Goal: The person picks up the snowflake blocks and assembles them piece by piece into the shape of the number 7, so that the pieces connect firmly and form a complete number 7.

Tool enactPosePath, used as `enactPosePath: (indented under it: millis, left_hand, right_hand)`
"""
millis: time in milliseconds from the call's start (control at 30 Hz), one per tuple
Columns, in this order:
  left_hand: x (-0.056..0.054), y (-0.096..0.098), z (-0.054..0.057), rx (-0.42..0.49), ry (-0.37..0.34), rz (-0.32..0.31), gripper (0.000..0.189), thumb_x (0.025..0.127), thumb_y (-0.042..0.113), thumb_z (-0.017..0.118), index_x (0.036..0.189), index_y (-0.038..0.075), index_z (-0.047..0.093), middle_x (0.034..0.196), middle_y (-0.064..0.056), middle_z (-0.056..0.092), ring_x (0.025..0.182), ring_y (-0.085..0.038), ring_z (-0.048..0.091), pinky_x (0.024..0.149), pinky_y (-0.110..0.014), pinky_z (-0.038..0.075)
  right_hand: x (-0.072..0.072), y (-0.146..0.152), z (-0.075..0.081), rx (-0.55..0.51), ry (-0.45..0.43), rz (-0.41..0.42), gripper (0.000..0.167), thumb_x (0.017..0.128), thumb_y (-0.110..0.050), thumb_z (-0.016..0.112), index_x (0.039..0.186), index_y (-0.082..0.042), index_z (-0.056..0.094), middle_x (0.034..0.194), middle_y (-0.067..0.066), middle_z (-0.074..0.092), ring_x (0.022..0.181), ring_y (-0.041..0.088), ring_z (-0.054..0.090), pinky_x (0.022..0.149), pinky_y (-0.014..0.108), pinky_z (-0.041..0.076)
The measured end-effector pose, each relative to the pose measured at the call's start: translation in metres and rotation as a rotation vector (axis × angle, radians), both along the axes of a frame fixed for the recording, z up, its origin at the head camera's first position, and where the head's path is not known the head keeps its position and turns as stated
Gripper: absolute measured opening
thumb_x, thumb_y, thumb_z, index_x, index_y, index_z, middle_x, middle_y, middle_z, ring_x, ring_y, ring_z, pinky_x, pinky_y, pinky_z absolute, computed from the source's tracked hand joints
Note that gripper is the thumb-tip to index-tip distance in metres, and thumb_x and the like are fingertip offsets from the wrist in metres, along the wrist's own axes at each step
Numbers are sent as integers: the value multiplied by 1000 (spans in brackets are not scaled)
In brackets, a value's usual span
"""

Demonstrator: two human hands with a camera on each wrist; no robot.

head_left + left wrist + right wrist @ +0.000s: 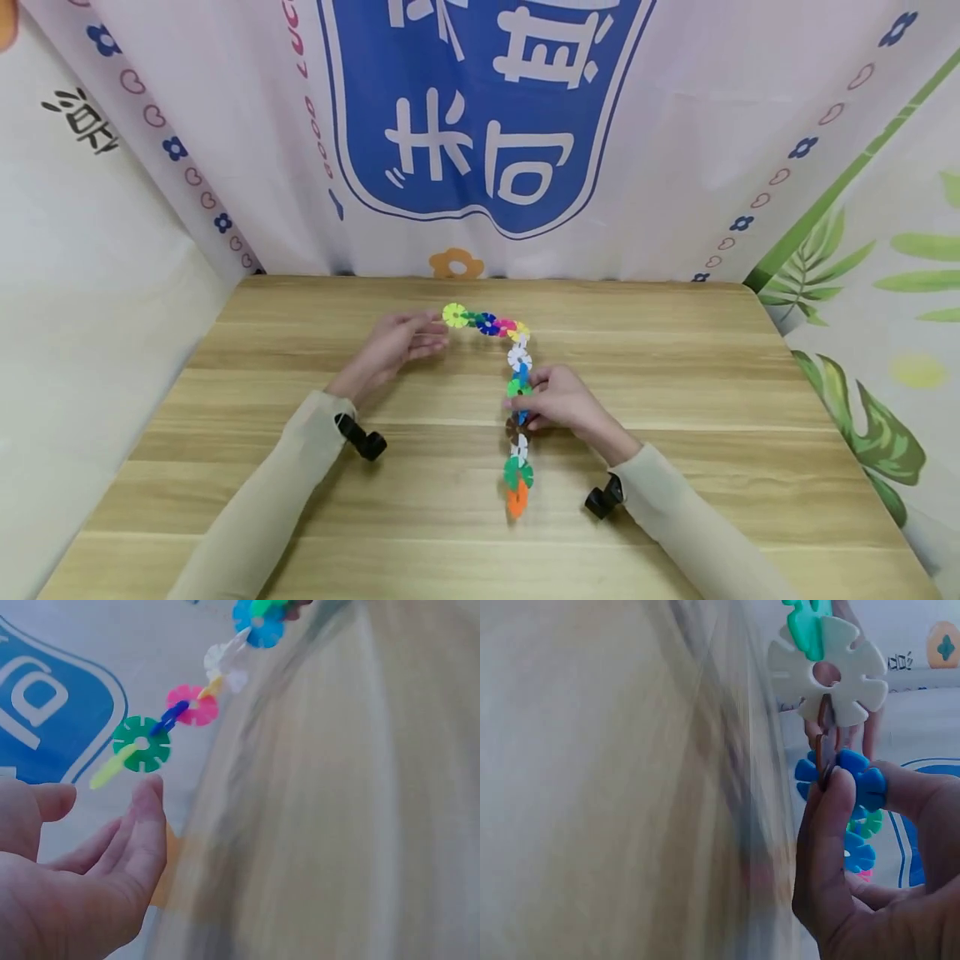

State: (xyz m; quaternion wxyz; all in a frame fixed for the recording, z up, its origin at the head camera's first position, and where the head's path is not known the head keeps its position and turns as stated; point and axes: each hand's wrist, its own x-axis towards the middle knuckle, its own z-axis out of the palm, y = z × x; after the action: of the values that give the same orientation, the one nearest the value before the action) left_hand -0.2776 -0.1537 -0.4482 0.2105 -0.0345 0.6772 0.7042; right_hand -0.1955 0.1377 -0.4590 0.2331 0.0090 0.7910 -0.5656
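A bent chain of interlocked plastic snowflake discs in many colours runs across the head view. My right hand (564, 403) pinches it near the middle, at a blue disc (868, 780) beside a brown one (826, 754). From there one part goes back and turns left, ending in a yellow-green disc (454, 315). Toward the front it ends in an orange disc (517, 500). My left hand (396, 343) is just left of the yellow-green end, fingers apart and loosely bent. In the left wrist view its fingertips lie just below a green disc (142, 744), holding nothing.
A wood-grain table (337, 517) spreads beneath both hands. A printed curtain (675, 167) with a blue emblem hangs along its back edge, and patterned cloth covers both sides. Small black cameras (362, 437) are strapped to both wrists.
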Motion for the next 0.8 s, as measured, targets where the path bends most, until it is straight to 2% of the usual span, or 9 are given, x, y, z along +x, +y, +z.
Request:
enactPosePath:
  millis: [133, 267, 333, 467, 567, 667, 800]
  left_hand:
    - [-16, 6, -2, -7, -9, 57, 46, 109, 20, 58, 148, -3, 51, 135, -17, 62, 109, -21, 73, 99, -27, 64]
    - [-21, 13, -9, -12, -34, 71, 44, 107, 12, 62, 147, -5, 53, 127, -14, 64, 103, -19, 75, 96, -26, 65]
    - [-23, 15, -13, -16, -52, 77, 45, 106, 10, 63, 147, -4, 54, 128, -16, 65, 97, -16, 76, 94, -25, 66]
    - [-28, 17, -20, -26, -68, 99, 45, 105, 8, 63, 147, -4, 54, 131, -18, 65, 91, -12, 76, 91, -24, 66]
    - [-33, 18, -22, -27, -70, 107, 43, 105, 6, 62, 146, -6, 55, 130, -18, 64, 89, -11, 76, 91, -23, 66]
    - [-38, 18, -24, -23, -73, 112, 42, 106, 4, 60, 145, -7, 54, 125, -16, 64, 87, -11, 75, 90, -22, 66]
    - [-42, 18, -27, -4, -88, 132, 41, 105, 3, 60, 144, -9, 54, 118, -14, 65, 85, -12, 75, 89, -22, 66]
  right_hand:
    - [0, -4, 3, 126, 68, -19, 36, 85, -19, 89, 79, -11, 53, 61, 0, 62, 48, 11, 61, 51, 27, 63]
    - [1, -5, 5, 188, 105, -30, 33, 85, -23, 89, 80, -10, 60, 60, 1, 63, 45, 12, 59, 48, 29, 62]
    - [0, -3, 4, 184, 97, -29, 31, 85, -26, 89, 83, -10, 62, 61, 1, 64, 45, 11, 59, 47, 27, 60]
    - [-5, 1, -2, 78, 50, -10, 30, 92, -29, 83, 96, -5, 65, 66, 1, 66, 52, 11, 60, 50, 24, 61]
    - [-9, 6, -4, -50, -12, -11, 32, 102, -25, 71, 116, 3, 65, 82, 5, 69, 65, 12, 66, 61, 23, 65]
    - [-12, 9, -5, -130, -52, -37, 38, 108, -19, 60, 134, 9, 59, 97, 11, 71, 76, 15, 70, 71, 25, 68]
    - [-16, 11, -7, -154, -50, -60, 36, 106, -7, 58, 137, 11, 56, 102, 16, 72, 78, 16, 72, 74, 28, 69]
